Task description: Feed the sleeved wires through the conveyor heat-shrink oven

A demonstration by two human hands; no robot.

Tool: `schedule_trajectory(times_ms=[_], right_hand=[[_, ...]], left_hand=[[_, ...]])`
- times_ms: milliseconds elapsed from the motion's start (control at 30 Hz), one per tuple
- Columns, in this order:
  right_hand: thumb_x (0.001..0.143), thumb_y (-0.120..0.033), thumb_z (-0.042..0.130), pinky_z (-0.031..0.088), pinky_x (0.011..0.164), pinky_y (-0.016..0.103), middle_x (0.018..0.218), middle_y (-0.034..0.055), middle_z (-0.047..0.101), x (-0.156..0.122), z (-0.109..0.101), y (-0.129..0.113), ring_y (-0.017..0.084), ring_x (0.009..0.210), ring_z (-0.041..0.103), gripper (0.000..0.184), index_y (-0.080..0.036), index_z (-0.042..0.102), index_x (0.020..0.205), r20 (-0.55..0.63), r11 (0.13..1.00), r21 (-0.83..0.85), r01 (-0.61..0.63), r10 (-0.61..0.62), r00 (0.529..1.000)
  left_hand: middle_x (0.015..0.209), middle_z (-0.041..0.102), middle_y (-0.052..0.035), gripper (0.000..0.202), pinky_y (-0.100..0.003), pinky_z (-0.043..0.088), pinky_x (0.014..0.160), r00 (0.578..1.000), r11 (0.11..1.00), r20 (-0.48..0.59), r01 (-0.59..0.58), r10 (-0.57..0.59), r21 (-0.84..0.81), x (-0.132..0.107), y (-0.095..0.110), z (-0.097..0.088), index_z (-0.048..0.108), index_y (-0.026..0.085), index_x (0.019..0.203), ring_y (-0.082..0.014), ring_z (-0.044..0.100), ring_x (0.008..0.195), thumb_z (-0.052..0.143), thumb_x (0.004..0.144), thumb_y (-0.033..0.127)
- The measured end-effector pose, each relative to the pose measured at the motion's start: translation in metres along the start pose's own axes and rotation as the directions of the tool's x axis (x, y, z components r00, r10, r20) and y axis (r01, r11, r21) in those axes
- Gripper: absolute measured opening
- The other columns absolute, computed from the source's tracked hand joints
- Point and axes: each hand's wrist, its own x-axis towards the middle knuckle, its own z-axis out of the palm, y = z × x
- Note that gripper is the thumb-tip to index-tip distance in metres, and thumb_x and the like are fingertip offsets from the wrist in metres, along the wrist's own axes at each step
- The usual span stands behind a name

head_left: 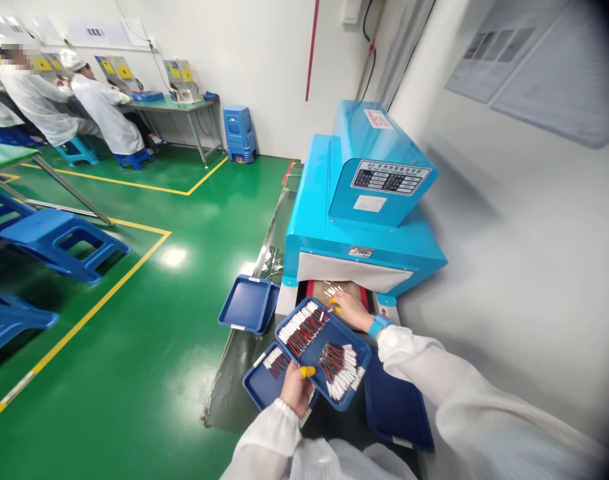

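My left hand grips the edge of a blue plastic tray, its thumb and a finger wearing yellow cots. The tray is tilted and carries several bundles of red-and-black wires with white terminals. My right hand reaches past the tray's far corner, its yellow-capped fingertips close to the wires. Ahead of it, several white-tipped wires lie on the brown conveyor belt at the mouth of a blue tunnel machine. A lower blue tray holding more wires lies partly hidden beneath the held tray.
A blue tray lies left of the machine, and a dark blue tray lies to the lower right. A white wall runs along the right. Seated people in white smocks work at benches across the green floor, among blue stools.
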Motion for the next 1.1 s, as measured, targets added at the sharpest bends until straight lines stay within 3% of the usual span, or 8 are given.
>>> schedule_trajectory(times_ms=[167,333,500,600,700,900,1000,1100], right_hand=[[0.070,-0.011,0.056,0.037,0.071,0.025,0.085,0.0085,0.063,0.002,0.003,-0.001,0.019,0.085,0.056,0.014,-0.017,0.065,0.079,-0.053,0.998,-0.067,-0.013,0.009,0.999],[0.071,-0.013,0.057,0.037,0.068,0.026,0.074,0.0085,0.064,0.008,0.004,0.006,0.021,0.080,0.058,0.008,-0.016,0.064,0.069,-0.103,0.988,-0.018,-0.152,0.149,0.983],[0.071,-0.011,0.053,0.042,0.068,0.024,0.086,0.0062,0.066,0.019,0.010,0.003,0.018,0.084,0.059,0.018,-0.017,0.064,0.084,-0.130,0.973,0.140,-0.182,0.201,0.971],[0.074,-0.016,0.050,0.045,0.057,0.022,0.084,0.0056,0.066,0.023,0.013,-0.007,0.014,0.069,0.060,0.022,-0.016,0.060,0.094,0.010,0.856,0.443,-0.267,0.293,0.956],[0.072,-0.016,0.053,0.045,0.049,0.021,0.067,0.0034,0.063,0.023,0.013,-0.014,0.012,0.054,0.057,0.012,-0.015,0.059,0.082,0.161,0.706,0.622,-0.340,0.310,0.937],[0.067,-0.014,0.058,0.053,0.058,0.028,0.068,0.0058,0.062,0.015,0.016,0.003,0.017,0.065,0.063,0.006,-0.017,0.055,0.071,0.060,0.396,0.872,-0.289,0.498,0.865],[0.068,-0.017,0.055,0.054,0.063,0.033,0.075,0.0083,0.064,0.008,0.017,0.015,0.019,0.070,0.064,0.003,-0.016,0.055,0.072,-0.026,0.442,0.846,-0.297,0.592,0.806],[0.064,-0.016,0.058,0.050,0.074,0.038,0.083,0.0100,0.064,0.002,0.015,0.017,0.023,0.078,0.062,0.011,-0.016,0.058,0.075,-0.175,0.683,0.637,-0.357,0.578,0.797]], left_hand=[[0.085,0.068,-0.0054,0.040,-0.035,0.049,0.076,1.000,1.000,-0.018,-0.008,0.008,-0.011,-0.003,0.002,-0.007,0.058,0.016,0.087,-0.0235,0.064,0.084,0.059,0.050,0.001],[0.083,0.068,-0.0055,0.039,-0.036,0.049,0.076,1.000,1.000,-0.017,-0.012,0.012,-0.007,-0.009,0.007,-0.007,0.058,0.015,0.087,-0.0235,0.064,0.084,0.058,0.051,0.001],[0.081,0.068,-0.0061,0.043,-0.036,0.049,0.078,1.000,1.000,-0.026,-0.005,0.004,-0.020,-0.013,0.009,-0.002,0.058,0.014,0.091,-0.0239,0.064,0.085,0.057,0.050,0.001],[0.081,0.068,-0.0065,0.046,-0.035,0.048,0.078,1.000,1.000,-0.012,-0.010,0.010,-0.014,-0.014,0.008,0.000,0.059,0.014,0.093,-0.0242,0.063,0.086,0.057,0.049,0.000],[0.080,0.068,-0.0063,0.045,-0.034,0.048,0.077,1.000,1.000,-0.013,-0.013,0.013,-0.005,-0.014,0.008,0.000,0.059,0.014,0.092,-0.0235,0.064,0.084,0.058,0.049,0.000],[0.082,0.068,-0.0067,0.043,-0.034,0.049,0.076,0.999,1.000,-0.045,0.003,-0.003,-0.003,-0.015,0.006,-0.003,0.058,0.015,0.090,-0.0240,0.064,0.084,0.059,0.049,0.001],[0.083,0.068,-0.0069,0.042,-0.034,0.049,0.075,0.999,1.000,-0.044,-0.004,0.004,-0.004,-0.015,0.004,-0.005,0.058,0.014,0.090,-0.0244,0.064,0.085,0.059,0.050,0.002],[0.082,0.068,-0.0065,0.042,-0.035,0.050,0.075,1.000,1.000,-0.023,-0.013,0.013,-0.008,-0.012,0.000,-0.008,0.057,0.015,0.090,-0.0239,0.064,0.085,0.059,0.051,0.002]])
